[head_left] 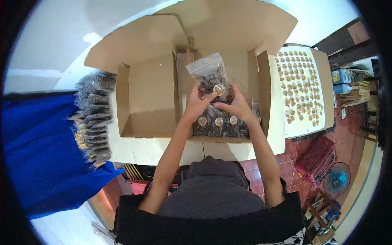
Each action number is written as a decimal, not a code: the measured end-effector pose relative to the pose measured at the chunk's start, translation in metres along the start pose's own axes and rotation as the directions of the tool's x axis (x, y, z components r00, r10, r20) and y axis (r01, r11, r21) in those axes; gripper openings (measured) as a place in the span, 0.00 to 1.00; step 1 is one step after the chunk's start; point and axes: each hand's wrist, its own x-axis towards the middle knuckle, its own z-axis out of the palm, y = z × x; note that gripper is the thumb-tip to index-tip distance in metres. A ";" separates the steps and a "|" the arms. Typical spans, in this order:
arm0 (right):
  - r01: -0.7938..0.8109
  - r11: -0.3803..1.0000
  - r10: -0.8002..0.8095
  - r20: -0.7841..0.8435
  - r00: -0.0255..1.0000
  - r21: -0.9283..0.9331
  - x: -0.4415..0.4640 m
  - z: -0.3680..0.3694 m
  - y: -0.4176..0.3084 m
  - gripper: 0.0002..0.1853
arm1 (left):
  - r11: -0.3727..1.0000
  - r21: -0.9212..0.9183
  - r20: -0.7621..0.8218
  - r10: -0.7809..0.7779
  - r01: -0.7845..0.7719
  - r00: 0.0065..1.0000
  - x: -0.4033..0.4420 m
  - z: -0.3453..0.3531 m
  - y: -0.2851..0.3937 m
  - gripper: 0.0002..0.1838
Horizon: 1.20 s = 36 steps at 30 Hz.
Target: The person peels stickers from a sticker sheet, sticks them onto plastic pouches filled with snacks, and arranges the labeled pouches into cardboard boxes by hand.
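A clear zip bag (210, 73) with dark pieces inside and a round label is held up over the right cardboard box (264, 94). My left hand (198, 102) grips its left side, the thumb near the label. On the other side my right hand (237, 104) holds the bag's lower right part, with the thumb in front. Below the hands, inside the box, stand several similar labelled bags (219, 126) in a row along the near wall. The left cardboard box (151, 98) is open beside it, and no bags show inside.
A stack of filled bags (96, 114) lies at the table's left end, next to a blue cloth (36, 155). To the right, a white sheet (304, 122) bears rows of round stickers. A red crate (315, 159) and a fan (337, 179) are on the floor.
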 end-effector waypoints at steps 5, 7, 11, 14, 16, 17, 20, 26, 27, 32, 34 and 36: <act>0.060 0.989 -0.080 -0.150 0.985 -0.137 0.035 0.004 0.011 0.49 | 0.986 0.106 -0.051 -0.126 0.131 0.991 0.032 -0.005 -0.018 0.30; -0.052 0.993 0.041 -0.107 0.993 -0.106 0.047 0.004 0.025 0.48 | 0.975 0.028 0.015 -0.222 0.221 0.975 0.042 -0.015 -0.036 0.25; -0.142 0.989 0.148 -0.214 0.966 0.044 0.073 0.000 0.072 0.45 | 0.957 0.264 0.053 -0.135 0.117 0.989 0.059 -0.033 -0.056 0.22; -0.214 0.971 0.237 -0.350 0.906 0.102 0.089 0.001 0.086 0.41 | 0.556 0.826 0.085 -0.292 0.097 0.953 0.055 -0.054 -0.090 0.22; -0.190 0.752 0.363 -0.155 0.919 0.631 0.100 -0.002 0.087 0.38 | 0.489 0.872 0.134 -0.288 0.025 0.948 0.049 -0.054 -0.097 0.22; -0.152 0.741 0.414 -0.266 0.871 0.654 0.103 0.004 0.087 0.36 | 0.398 0.917 0.127 -0.319 0.012 0.939 0.044 -0.054 -0.100 0.22; -0.123 0.884 0.305 -0.356 0.883 0.451 0.117 0.009 0.099 0.32 | 0.230 0.973 0.086 -0.295 -0.017 0.952 0.031 -0.040 -0.090 0.22; -0.161 0.981 0.182 -0.210 0.961 0.112 0.124 0.025 0.082 0.31 | 0.126 0.987 0.120 -0.163 -0.100 0.979 0.011 -0.027 -0.071 0.19; -0.202 0.979 0.204 -0.226 0.953 0.030 0.126 0.033 0.085 0.32 | 0.120 0.985 0.137 -0.114 -0.123 0.984 0.008 -0.027 -0.071 0.19; -0.257 0.947 0.210 -0.236 0.949 -0.192 0.121 0.060 0.104 0.38 | 0.116 0.977 0.185 -0.062 -0.177 0.981 -0.003 -0.024 -0.064 0.21; -0.256 0.942 0.214 -0.200 0.956 -0.218 0.116 0.065 0.105 0.39 | 0.118 0.977 0.185 -0.059 -0.178 0.981 -0.005 -0.023 -0.063 0.23; -0.316 0.900 0.311 -0.066 0.948 -0.300 0.111 0.068 0.101 0.39 | 0.185 0.965 0.192 -0.023 -0.184 0.981 -0.008 -0.024 -0.063 0.25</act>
